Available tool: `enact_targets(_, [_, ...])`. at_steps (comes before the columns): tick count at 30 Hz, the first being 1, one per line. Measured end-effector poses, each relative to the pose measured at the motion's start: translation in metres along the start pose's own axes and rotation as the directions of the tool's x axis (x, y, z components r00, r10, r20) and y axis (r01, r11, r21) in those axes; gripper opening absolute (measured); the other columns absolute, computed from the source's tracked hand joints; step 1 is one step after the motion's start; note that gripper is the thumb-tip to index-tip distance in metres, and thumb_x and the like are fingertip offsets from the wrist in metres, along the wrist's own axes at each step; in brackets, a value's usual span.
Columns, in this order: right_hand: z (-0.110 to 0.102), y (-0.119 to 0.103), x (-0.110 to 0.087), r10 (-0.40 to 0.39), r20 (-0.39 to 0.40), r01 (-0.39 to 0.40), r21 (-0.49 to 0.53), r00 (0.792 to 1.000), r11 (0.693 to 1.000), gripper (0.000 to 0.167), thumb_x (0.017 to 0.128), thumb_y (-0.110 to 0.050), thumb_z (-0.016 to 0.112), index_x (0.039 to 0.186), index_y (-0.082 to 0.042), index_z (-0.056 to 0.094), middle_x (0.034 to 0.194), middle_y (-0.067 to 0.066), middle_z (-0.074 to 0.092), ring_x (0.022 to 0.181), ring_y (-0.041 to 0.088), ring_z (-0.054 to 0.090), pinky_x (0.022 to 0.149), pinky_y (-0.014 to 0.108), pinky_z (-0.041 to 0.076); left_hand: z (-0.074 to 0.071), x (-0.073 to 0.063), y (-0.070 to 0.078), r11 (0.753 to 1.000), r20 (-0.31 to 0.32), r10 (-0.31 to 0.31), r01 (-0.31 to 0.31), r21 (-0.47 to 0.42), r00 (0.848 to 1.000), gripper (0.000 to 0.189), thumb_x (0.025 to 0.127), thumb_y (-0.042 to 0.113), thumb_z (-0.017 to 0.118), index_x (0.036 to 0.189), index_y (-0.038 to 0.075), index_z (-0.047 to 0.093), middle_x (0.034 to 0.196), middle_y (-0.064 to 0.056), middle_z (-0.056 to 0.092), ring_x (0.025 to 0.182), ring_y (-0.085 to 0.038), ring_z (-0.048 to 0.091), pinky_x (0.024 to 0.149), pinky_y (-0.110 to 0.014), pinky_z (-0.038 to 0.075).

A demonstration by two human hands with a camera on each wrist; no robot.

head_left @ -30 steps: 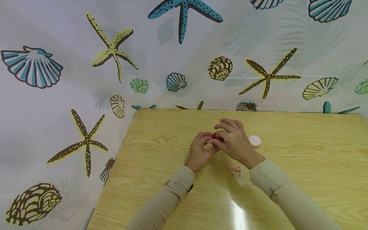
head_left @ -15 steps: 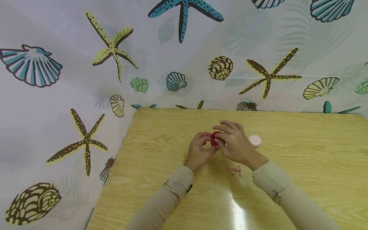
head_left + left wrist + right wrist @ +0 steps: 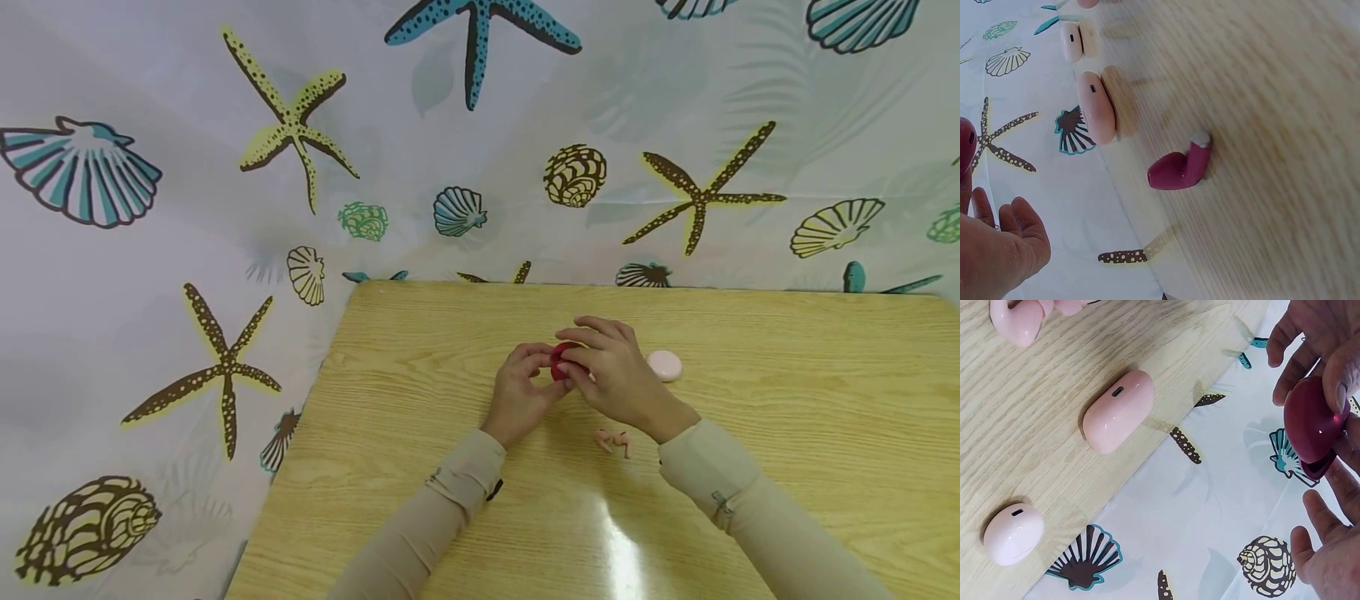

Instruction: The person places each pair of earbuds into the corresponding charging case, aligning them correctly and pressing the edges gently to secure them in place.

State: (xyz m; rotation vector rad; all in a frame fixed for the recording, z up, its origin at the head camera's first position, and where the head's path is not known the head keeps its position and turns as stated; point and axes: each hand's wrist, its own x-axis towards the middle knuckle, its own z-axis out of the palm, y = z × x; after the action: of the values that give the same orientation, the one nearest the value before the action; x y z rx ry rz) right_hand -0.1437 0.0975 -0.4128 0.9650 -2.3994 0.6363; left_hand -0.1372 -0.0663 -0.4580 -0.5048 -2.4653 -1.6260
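Both hands meet over the far middle of the table in the head view, around a dark red earbud case (image 3: 561, 363). The left hand (image 3: 516, 400) grips it from the left between thumb and fingers. At its right side, the right hand (image 3: 611, 367) has thumb and index finger at the case's mouth, with its other fingers raised. A dark gap shows along the glossy earbud case (image 3: 1311, 422) in the right wrist view. What the right fingertips pinch inside is hidden. A dark red earbud (image 3: 1185, 165) lies on the table in the left wrist view.
To the right of the hands sits a pale pink earbud case (image 3: 664, 366). A longer pink case (image 3: 1119, 412) stands near it in the right wrist view. Pink earbuds (image 3: 613, 442) lie in front of the right wrist. A shell-printed cloth (image 3: 495, 242) borders the table's back edge.
The right hand has drawn slightly back to the right, and more of the red case shows between the hands. The left hand has hardly moved.
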Motion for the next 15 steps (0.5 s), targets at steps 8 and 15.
enact_targets(8, [0.0006, -0.0011, -0.0016, 0.004, -0.020, -0.004, 0.008, 1.000, 1.000, 0.011, 0.075, -0.005, 0.078, 0.086, -0.002, 0.075, 0.111, 0.013, 0.071, 0.116, 0.038, 0.057, 0.094, 0.058, 0.040, 0.0000, -0.0004, 0.0006, 1.000, 0.009, -0.012, 0.012, 0.001, 1.000, 0.020, 0.081, 0.020, 0.076, 0.093, 0.005, 0.073, 0.115, -0.007, 0.062, 0.110, -0.022, 0.058, 0.089, -0.035, 0.048])
enact_targets(15, [-0.0005, -0.0018, -0.0011, 0.000, -0.098, 0.005, 0.047, 0.995, 0.999, 0.014, 0.073, -0.005, 0.079, 0.086, -0.002, 0.074, 0.107, 0.015, 0.071, 0.111, 0.038, 0.059, 0.094, 0.057, 0.041, 0.0004, -0.0003, 0.0007, 0.999, 0.022, -0.043, 0.042, 0.013, 0.999, 0.021, 0.082, 0.022, 0.076, 0.095, 0.007, 0.073, 0.115, -0.004, 0.062, 0.111, -0.019, 0.057, 0.090, -0.033, 0.048])
